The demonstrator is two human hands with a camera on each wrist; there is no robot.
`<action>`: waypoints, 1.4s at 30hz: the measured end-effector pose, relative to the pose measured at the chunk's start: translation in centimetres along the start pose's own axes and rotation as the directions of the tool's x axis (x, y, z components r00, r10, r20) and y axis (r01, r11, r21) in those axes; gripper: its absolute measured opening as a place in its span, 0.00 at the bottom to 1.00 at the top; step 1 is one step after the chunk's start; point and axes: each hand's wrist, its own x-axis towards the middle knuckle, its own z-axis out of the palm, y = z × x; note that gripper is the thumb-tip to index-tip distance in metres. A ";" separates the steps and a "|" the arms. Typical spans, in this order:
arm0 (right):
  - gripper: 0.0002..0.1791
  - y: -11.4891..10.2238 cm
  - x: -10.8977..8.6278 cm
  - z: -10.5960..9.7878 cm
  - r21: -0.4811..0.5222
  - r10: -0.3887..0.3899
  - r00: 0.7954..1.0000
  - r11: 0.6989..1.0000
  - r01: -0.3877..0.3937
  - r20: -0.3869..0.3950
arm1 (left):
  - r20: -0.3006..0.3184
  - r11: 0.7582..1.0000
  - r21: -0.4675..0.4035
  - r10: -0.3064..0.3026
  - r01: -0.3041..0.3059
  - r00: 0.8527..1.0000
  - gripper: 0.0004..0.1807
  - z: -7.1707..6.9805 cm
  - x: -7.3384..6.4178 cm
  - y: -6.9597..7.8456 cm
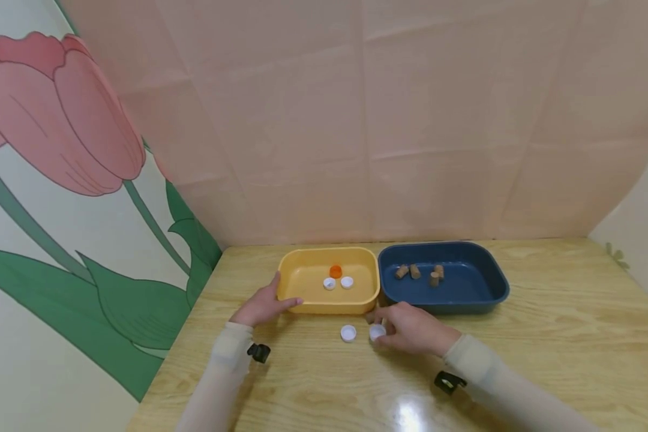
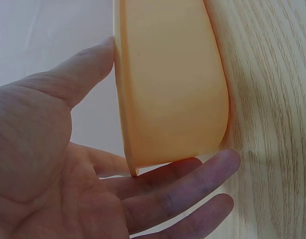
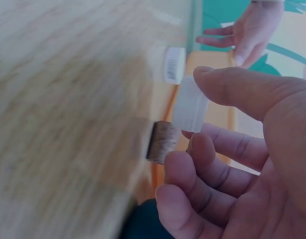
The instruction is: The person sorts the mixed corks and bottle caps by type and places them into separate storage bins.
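My left hand (image 1: 260,306) rests on the left end of the yellow tray (image 1: 324,309); in the left wrist view its thumb touches the rim and the fairly straight fingers lie along the corner. My right hand (image 1: 413,329) pinches a white bottle cap (image 3: 190,104) between thumb and fingers, just over the table in front of the trays. Beside those fingers a cork (image 3: 162,142) stands on the table. Another white bottle cap (image 1: 348,333) lies to the left. Inside the yellow tray are an orange cap (image 1: 335,272) and two white caps (image 1: 347,282).
A dark blue tray (image 1: 486,288) stands against the yellow one's right side, with several corks (image 1: 414,272) in it. Both sit on a wooden table (image 1: 313,384). Behind hangs a pinkish cloth (image 1: 367,120); a wall with painted tulips (image 1: 81,114) is at the left.
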 end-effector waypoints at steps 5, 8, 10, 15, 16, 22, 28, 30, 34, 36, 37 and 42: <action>0.18 -0.5 -0.2 -0.6 0.007 -0.026 0.999 1.000 0.026 -0.025 | 0.006 1.000 0.005 -0.001 0.001 1.000 0.63 0.1 0.1 -0.3; 0.15 -0.7 -0.3 -0.7 0.009 -0.031 0.999 0.999 0.031 -0.033 | 0.004 1.000 0.007 -0.004 0.004 1.000 0.63 0.3 0.1 -0.5; 0.14 -0.8 -0.3 -0.8 0.005 -0.024 0.999 1.000 0.025 -0.038 | 0.003 1.000 0.007 -0.014 0.014 1.000 0.63 0.4 0.1 -0.6; 0.10 -1.1 -0.4 -0.9 -0.019 -0.005 0.998 1.000 0.004 -0.055 | 0.005 1.000 0.004 -0.017 0.017 1.000 0.63 0.6 0.0 -0.8; 0.10 -1.1 -0.4 -1.0 -0.023 -0.002 0.998 1.000 0.001 -0.059 | 0.005 1.000 0.003 -0.014 0.014 1.000 0.63 0.6 0.0 -0.8; 0.10 -1.5 -0.5 -1.4 -0.023 0.015 0.996 1.000 -0.017 -0.089 | -0.001 1.000 0.010 0.008 -0.008 1.000 0.63 0.5 0.2 -0.8; 0.13 -1.7 -0.4 -1.9 -0.026 0.019 0.995 0.999 -0.022 -0.102 | 0.003 1.000 -0.004 0.011 -0.011 1.000 0.64 0.4 0.3 -0.8; 0.13 -1.7 -0.4 -2.1 -0.020 0.018 0.995 1.000 -0.020 -0.102 | -0.002 1.000 -0.006 0.009 -0.009 1.000 0.64 0.3 0.3 -0.8; 0.11 -2.1 -0.3 -2.5 -0.022 0.017 0.993 1.000 -0.020 -0.117 | -0.005 1.000 0.000 0.013 -0.013 1.000 0.63 0.3 0.4 -0.8; 0.09 -2.2 -0.2 -2.8 -0.027 0.017 0.992 0.999 -0.020 -0.127 | -0.004 1.000 0.002 0.016 -0.016 1.000 0.63 0.3 0.4 -0.8; 0.09 -2.3 -0.1 -3.0 -0.029 0.020 0.991 0.999 -0.024 -0.130 | -0.004 1.000 0.002 0.017 -0.017 1.000 0.62 0.3 0.4 -0.8; 0.09 -2.7 0.2 -3.6 -0.047 0.042 0.990 0.998 -0.049 -0.137 | -0.007 1.000 -0.009 0.013 -0.013 1.000 0.62 0.2 0.4 -0.7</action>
